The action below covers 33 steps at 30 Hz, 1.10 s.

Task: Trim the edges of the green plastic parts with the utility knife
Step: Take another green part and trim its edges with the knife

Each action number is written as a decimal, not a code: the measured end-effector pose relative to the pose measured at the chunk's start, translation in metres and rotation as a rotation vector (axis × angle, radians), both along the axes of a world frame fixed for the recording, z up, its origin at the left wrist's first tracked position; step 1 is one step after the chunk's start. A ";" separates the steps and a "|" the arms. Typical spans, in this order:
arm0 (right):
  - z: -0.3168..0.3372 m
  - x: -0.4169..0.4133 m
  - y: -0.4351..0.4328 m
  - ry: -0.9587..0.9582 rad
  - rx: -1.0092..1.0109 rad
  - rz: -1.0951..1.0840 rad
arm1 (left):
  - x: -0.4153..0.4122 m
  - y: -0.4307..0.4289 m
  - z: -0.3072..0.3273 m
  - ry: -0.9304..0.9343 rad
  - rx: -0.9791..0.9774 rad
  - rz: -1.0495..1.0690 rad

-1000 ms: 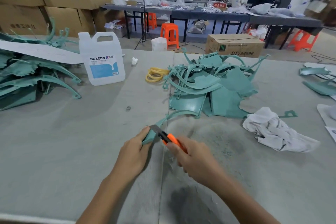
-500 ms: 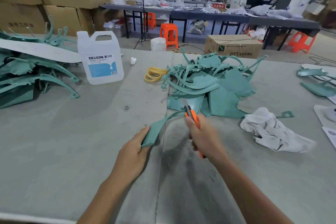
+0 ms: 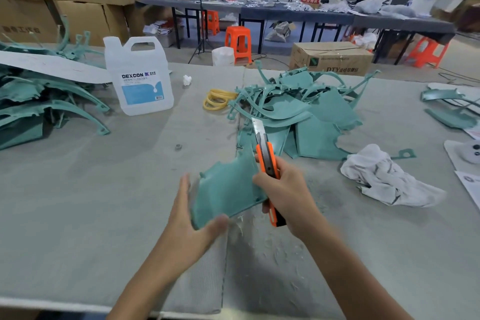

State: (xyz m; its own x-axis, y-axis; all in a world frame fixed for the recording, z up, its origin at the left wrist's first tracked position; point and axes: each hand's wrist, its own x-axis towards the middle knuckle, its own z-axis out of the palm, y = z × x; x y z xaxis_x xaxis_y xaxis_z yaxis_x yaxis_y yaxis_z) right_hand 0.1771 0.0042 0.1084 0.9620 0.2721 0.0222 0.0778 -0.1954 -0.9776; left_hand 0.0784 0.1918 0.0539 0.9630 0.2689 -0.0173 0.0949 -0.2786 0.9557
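The green plastic part (image 3: 228, 189) in hand is a broad curved panel, held up just above the grey table (image 3: 78, 202) in front of the person. The left hand (image 3: 192, 226) cups its lower corner, fingers spread wide around the edge. The right hand (image 3: 283, 197) is wrapped tight around the orange utility knife (image 3: 267, 163), blade extended and pointing up and away beside the panel's right edge. Whether steel touches plastic, I cannot tell. Pale shavings (image 3: 262, 244) litter the table below, so trimming seems well underway. A heap of green parts (image 3: 298, 114) lies just beyond and another stack (image 3: 39, 109) far left; which is finished I can't judge.
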 end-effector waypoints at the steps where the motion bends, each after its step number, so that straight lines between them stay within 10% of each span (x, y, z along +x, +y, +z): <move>1: 0.003 -0.001 -0.004 -0.005 0.003 0.017 | -0.003 -0.001 0.003 0.032 -0.253 -0.015; 4: 0.009 -0.005 -0.010 -0.020 0.033 0.075 | -0.007 -0.003 0.010 0.101 -0.572 -0.088; 10: 0.006 -0.014 -0.029 -0.229 -0.167 -0.041 | 0.000 -0.011 0.026 -0.083 -0.229 0.203; 33: -0.028 -0.080 -0.009 -0.308 -0.360 0.185 | 0.021 -0.024 0.035 -0.190 -0.175 0.568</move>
